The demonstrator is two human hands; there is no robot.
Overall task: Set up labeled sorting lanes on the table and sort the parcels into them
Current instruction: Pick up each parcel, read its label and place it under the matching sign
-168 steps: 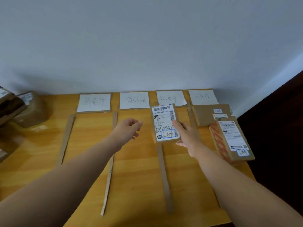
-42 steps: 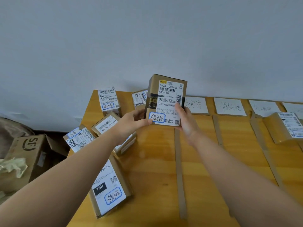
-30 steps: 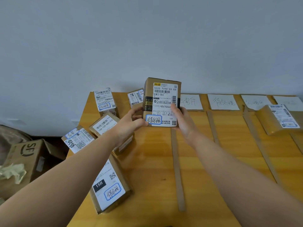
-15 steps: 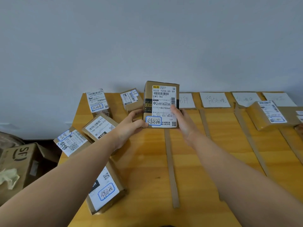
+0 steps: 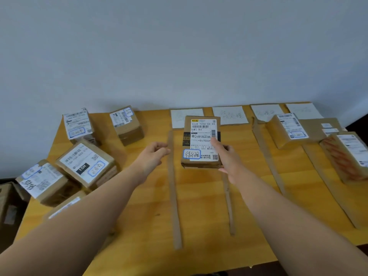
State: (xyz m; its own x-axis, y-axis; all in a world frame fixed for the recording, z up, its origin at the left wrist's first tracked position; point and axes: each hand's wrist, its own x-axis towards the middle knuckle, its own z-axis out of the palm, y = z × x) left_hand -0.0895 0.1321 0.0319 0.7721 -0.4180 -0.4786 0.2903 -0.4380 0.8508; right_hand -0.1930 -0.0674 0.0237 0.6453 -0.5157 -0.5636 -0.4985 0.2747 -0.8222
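1. Lowered since half a second ago: brown parcel (image 5: 201,143), now down in the lane between two cardboard strips (image 5: 173,188), near the bench's (image 5: 199,246) far edge, partly over a paper lane label (image 5: 186,117).
2. Right hand (image 5: 229,160) grasping the parcel's right side, fingers on its printed label.
3. Left hand (image 5: 153,156) released, hanging open just left of the parcel.
4. Unsorted parcels (image 5: 85,164) clustered at the far-left corner; sorted parcels (image 5: 288,129) lying toward the right edge.

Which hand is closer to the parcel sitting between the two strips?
Right. The right hand touches the parcel at its right side; the left hand is open, apart to its left.
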